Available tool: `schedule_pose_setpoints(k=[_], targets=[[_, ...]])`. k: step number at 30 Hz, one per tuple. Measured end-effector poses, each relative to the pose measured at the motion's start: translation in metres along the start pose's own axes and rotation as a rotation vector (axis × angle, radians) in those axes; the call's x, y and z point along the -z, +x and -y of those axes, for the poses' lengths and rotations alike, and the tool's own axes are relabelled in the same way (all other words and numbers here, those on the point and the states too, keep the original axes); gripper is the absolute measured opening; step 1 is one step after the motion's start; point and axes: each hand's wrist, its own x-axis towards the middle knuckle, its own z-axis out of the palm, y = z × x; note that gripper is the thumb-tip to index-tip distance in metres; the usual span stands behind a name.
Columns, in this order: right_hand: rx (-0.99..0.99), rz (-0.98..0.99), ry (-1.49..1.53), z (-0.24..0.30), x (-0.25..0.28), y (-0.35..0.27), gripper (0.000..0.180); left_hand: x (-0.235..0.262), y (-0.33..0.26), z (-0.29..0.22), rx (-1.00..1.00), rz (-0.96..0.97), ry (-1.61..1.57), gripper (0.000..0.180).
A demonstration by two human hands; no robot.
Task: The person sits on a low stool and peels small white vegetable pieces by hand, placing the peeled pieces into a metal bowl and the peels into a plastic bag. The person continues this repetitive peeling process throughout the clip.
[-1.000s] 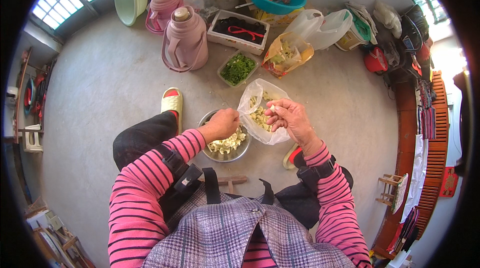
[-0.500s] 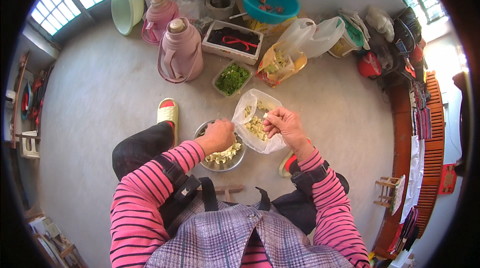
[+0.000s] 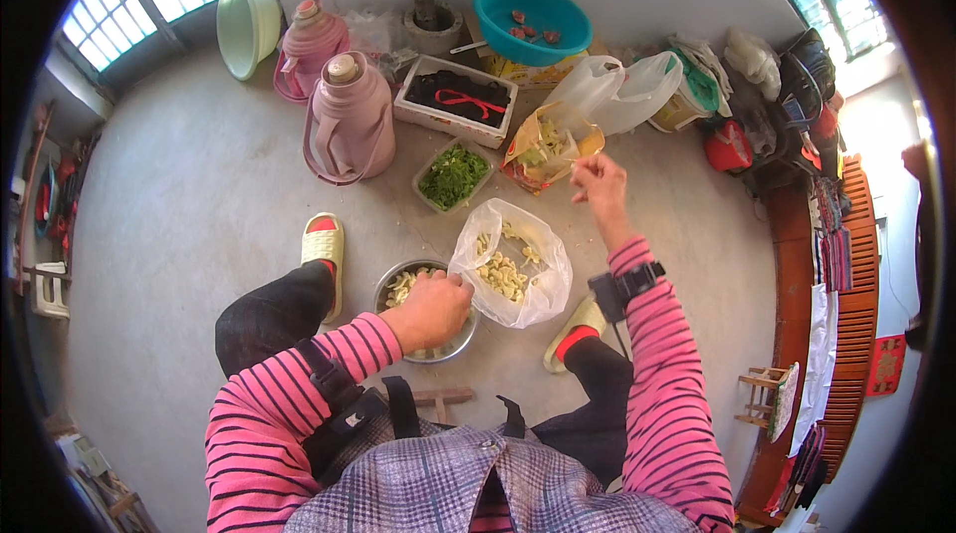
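Observation:
My left hand [image 3: 432, 311] is over the right side of a round metal bowl [image 3: 438, 354], its fingers curled together; whatever they hold is hidden. Pale, curved pieces [image 3: 402, 286] that look like garlic cloves lie in the bowl. Just right of it stands a white plastic bag [image 3: 546, 306], its mouth spread wide, with more such pieces [image 3: 503, 277] inside. My right hand [image 3: 601, 186] is raised at the right edge of a yellow-and-orange bag [image 3: 523, 174] holding pale scraps. Its fingers are bent and drawn together, and I cannot make out anything in them.
Chopped greens fill a clear tub [image 3: 453, 176]. Behind stand two pink thermos flasks [image 3: 351, 125], a white foam box [image 3: 448, 122], a stone mortar [image 3: 434, 32] and a teal basin [image 3: 533, 25]. My slippers [image 3: 324, 244] flank the bowl. A small stool [image 3: 767, 394] stands at right.
My right hand has moved from above the white bag, where it held a small pale piece, forward and right to the yellow-and-orange bag. My left hand has shifted slightly right and nearer over the bowl.

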Motion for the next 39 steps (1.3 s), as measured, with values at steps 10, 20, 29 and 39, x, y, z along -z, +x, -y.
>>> schedule_pose_setpoints(k=[10,20,29,39], targets=[[-0.020,-0.136,0.049,-0.017,0.019,0.090,0.020,-0.001,0.005,0.006,-0.040,-0.095,0.001,0.021],[-0.391,0.309,0.013,-0.135,-0.027,-0.009,0.015,0.007,0.005,-0.002,-0.007,0.043,-0.007,0.022],[0.067,0.532,-0.775,-0.263,-0.071,-0.107,0.019,0.004,0.000,-0.005,-0.093,0.028,0.161,0.018],[0.046,0.651,-1.064,-0.274,-0.084,-0.132,0.022,0.010,0.006,-0.009,-0.057,0.119,0.137,0.031]])
